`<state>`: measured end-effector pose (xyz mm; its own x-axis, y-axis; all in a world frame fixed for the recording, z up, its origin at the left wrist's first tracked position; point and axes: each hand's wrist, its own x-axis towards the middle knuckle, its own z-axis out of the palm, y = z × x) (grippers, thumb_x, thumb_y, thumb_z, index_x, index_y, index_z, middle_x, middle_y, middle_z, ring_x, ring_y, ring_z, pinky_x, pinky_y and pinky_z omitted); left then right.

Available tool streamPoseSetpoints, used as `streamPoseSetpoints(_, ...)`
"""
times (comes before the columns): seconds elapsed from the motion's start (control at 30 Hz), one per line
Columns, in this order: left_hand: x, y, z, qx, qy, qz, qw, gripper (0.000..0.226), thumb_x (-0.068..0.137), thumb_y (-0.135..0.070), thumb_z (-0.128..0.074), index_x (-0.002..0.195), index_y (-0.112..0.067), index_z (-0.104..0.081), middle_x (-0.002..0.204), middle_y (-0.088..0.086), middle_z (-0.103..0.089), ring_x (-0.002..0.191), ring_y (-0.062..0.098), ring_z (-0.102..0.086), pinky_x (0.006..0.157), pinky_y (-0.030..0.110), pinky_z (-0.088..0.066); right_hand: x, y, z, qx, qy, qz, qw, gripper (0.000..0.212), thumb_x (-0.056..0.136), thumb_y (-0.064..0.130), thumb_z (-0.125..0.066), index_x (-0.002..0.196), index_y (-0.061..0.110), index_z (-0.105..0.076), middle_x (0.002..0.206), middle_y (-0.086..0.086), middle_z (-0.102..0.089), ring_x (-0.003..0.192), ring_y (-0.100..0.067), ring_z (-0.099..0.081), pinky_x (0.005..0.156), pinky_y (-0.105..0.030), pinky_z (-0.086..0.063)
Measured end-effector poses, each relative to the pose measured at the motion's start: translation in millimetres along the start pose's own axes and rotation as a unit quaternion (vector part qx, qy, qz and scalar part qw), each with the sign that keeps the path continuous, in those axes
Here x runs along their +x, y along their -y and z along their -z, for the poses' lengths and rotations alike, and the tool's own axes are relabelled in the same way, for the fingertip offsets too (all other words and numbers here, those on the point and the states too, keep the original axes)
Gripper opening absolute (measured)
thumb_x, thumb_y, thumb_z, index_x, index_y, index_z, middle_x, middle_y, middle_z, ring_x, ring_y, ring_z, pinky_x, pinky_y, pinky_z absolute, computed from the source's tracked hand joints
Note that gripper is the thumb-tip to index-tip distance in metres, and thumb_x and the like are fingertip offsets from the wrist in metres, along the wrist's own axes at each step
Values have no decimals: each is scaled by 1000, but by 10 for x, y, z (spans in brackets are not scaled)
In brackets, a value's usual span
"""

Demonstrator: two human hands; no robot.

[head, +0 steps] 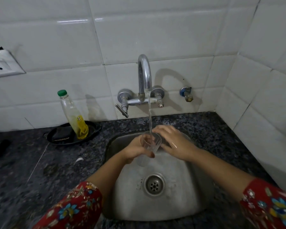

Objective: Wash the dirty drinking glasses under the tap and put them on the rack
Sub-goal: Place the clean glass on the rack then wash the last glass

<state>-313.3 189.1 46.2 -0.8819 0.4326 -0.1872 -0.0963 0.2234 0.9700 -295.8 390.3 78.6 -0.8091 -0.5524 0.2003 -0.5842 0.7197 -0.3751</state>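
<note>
A single clear drinking glass [150, 142] is under wash right now, held above the steel sink [155, 205] and directly below the spout of the wall tap [144, 75], whose stream of water [150, 116] runs straight into its open mouth. The left hand [137, 150] grips the glass from the side, its fingers [151, 154] wrapped around the lower wall and base. The right hand [173, 142] lies against the far side of the glass with its fingers spread fairly wide over the rim, steadying or rubbing it rather than clamping it. Judging from this, the task is in its rinsing stage for this one glass: it is filling with water and has not yet been emptied or set down. No rack shows anywhere around the sink, and no other glasses, dirty or clean, can be seen on the dark stone counter [40, 171], so how many are done or left cannot be told. To the left of the sink, on that counter, a green-capped bottle of yellow liquid [73, 116] stands in a shallow black dish [96, 128] beside a dark scrubber [62, 133]. The sink basin below the glass is bare down to the drain [154, 185].
</note>
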Motion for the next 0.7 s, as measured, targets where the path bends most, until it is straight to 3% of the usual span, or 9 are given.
streamPoseSetpoints(0.07, 35, -1, 87, 16, 24, -3, 1000, 71, 52, 2, -81, 119, -1, -58, 118, 17, -64, 113, 32, -61, 99, 47, -48, 45, -65, 50, -126, 37, 134, 982, 47, 84, 5, -55, 126, 25, -53, 136, 5, -50, 131, -15, -38, 111, -35, -15)
streamPoseSetpoints(0.13, 36, -44, 62, 74, 23, -14, 997, 67, 51, 1, -80, 114, -3, -59, 110, 13, -66, 104, 27, -64, 92, 43, -51, 90, -40, 16, -195, 102, 161, 962, 41, 80, 2, -53, 112, 25, -62, 120, 4, -64, 120, -16, -53, 114, -45, -17)
streamPoseSetpoints(0.2, 12, -56, -113, 117, -45, -49, 991, 59, 53, 4, -78, 108, -5, -59, 98, 5, -66, 92, 16, -64, 83, 31, -53, 158, 147, -37, -175, 167, 69, 968, 31, 81, 4, -53, 101, 21, -68, 108, -4, -68, 108, -22, -60, 105, -44, -34)
streamPoseSetpoints(0.23, -23, -63, -218, 127, -100, -71, 984, 55, 57, 8, -77, 107, -5, -58, 94, 0, -64, 86, 8, -62, 78, 20, -51, 213, 244, -38, -132, 197, 4, 971, 25, 82, 5, -53, 96, 17, -69, 103, -10, -68, 100, -27, -62, 91, -38, -43)
streamPoseSetpoints(0.3, -69, -37, -286, 100, -158, -103, 977, 48, 65, 11, -74, 107, -5, -56, 93, -2, -63, 83, 0, -61, 75, 13, -49, 304, 355, 11, -82, 235, -39, 968, 21, 83, 3, -52, 87, 15, -69, 91, -12, -65, 86, -29, -60, 71, -33, -42)
streamPoseSetpoints(0.43, -136, 93, -7, 111, -20, -117, 987, 74, 58, 10, -85, 122, -8, -53, 119, 5, -61, 108, 8, -62, 91, 22, -49, 335, 385, 214, -199, 286, 78, 934, 31, 85, 2, -50, 104, 19, -67, 99, -8, -64, 86, -28, -60, 65, -34, -42)
streamPoseSetpoints(0.53, -110, 132, 42, 140, -32, -89, 986, 69, 59, 2, -86, 121, -14, -58, 118, 2, -65, 109, 7, -63, 93, 23, -48, 317, 424, 107, -302, 235, 114, 917, 26, 85, 0, -49, 102, 12, -66, 101, -11, -66, 89, -31, -63, 66, -36, -48)
streamPoseSetpoints(0.63, -110, 91, -137, 152, -124, -44, 980, 55, 60, -16, -81, 110, -24, -60, 104, -1, -69, 94, 11, -66, 87, 38, -55, 307, 314, -129, -52, 152, -72, 984, 25, 82, 4, -54, 94, 18, -72, 103, -6, -71, 95, -27, -66, 82, -37, -53)
streamPoseSetpoints(0.7, -180, 23, -226, 222, -213, 1, 952, 45, 58, -32, -77, 97, -35, -55, 93, -12, -68, 86, 7, -65, 76, 34, -54, 247, 299, -248, 196, 60, -164, 965, 39, 74, -6, -56, 87, 25, -76, 99, 1, -74, 95, -18, -68, 89, -37, -54)
